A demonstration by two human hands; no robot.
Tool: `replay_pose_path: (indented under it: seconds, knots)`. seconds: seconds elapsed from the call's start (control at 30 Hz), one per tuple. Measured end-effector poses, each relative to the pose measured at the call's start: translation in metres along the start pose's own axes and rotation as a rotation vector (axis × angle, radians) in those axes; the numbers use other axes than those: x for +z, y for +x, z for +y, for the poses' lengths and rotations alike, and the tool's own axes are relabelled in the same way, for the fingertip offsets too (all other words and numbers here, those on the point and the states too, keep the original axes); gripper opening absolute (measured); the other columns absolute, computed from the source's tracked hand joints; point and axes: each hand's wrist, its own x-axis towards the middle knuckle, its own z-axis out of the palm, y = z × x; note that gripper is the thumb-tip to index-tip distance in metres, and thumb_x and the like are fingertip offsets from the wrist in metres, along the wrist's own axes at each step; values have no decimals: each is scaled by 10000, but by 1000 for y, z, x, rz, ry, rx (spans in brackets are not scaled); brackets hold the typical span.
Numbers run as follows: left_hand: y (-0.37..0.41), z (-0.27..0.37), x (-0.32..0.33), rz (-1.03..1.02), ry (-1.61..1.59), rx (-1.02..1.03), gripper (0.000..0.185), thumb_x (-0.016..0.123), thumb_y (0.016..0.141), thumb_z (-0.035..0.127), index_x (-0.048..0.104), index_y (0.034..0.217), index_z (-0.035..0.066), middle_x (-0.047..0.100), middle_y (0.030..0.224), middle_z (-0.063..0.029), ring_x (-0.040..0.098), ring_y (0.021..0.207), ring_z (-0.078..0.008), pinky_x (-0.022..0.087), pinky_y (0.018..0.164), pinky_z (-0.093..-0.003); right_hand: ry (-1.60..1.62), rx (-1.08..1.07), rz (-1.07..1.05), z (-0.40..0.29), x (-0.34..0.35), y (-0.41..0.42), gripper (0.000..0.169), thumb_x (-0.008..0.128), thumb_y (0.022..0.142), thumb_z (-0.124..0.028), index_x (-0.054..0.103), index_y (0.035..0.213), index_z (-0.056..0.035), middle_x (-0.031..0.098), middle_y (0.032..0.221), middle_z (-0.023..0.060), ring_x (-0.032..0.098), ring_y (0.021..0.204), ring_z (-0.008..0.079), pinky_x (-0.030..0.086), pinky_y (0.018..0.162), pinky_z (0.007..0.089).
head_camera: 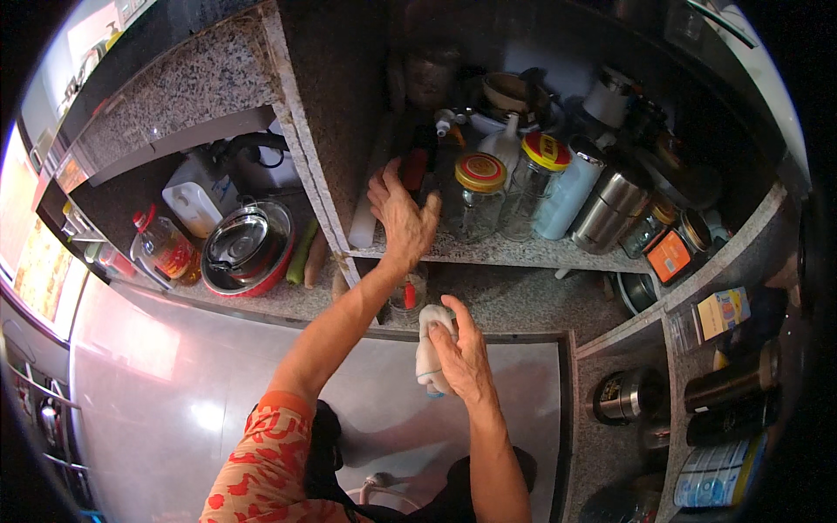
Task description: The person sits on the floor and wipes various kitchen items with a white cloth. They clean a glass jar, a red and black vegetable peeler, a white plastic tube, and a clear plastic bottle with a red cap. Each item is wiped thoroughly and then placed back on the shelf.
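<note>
My left hand (pixel 404 216) reaches into the upper granite shelf, beside a dark object with a red part (pixel 414 171); whether its fingers touch it cannot be told. A white cylinder (pixel 363 225) lies at its left, by the shelf's divider. To its right stand a glass jar with a gold and red lid (pixel 480 196) and a taller glass jar with a yellow and red lid (pixel 533 189). Lower down, in front of the bottom shelf, my right hand (pixel 458 353) holds a bunched whitish cloth (pixel 429 356) between thumb and fingers.
Right of the jars stand a light blue bottle (pixel 570 189) and a steel flask (pixel 608 209). The left compartment holds an oil bottle (pixel 167 248) and a red basin (pixel 261 286) with a lidded pot. A granite divider (pixel 307 144) separates the compartments. Canisters (pixel 716 474) fill the right shelves.
</note>
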Motion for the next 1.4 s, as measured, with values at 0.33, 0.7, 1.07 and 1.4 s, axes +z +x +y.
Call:
replay_pose_path:
  seconds: [0.33,0.7,1.07,1.4]
  knots:
    - [28,-59,40,-392,1,-57,476,586,795,172,373,1154,-56,505,1071,-322,510,1005,-466,421,871,-505,-82,11,-40,-7,5,-1,425,542,866,-240,486,1223,-16,604,1037,202,593,933,285,456,822,366]
    - [-6,-25,7,-222,-21,-141,456,530,848,120,334,1206,-83,477,1061,-342,487,964,-495,415,850,-491,-74,-33,-22,-4,-4,-12,429,534,866,-248,477,1220,-12,608,1028,233,607,937,348,464,800,397]
    - [-77,58,-125,-224,-694,-576,520,656,769,59,414,1219,-38,545,939,-71,522,756,-126,450,667,-250,57,-80,230,-23,-25,-33,370,602,841,-182,479,1163,-50,592,985,150,596,867,231,490,730,353]
    - [-154,88,-220,-763,-1176,-1029,507,662,736,1,393,1157,92,482,840,-54,492,597,-152,440,561,-309,147,-422,493,-55,-38,-33,308,600,866,-129,543,1142,-6,585,978,100,576,853,179,477,720,311]
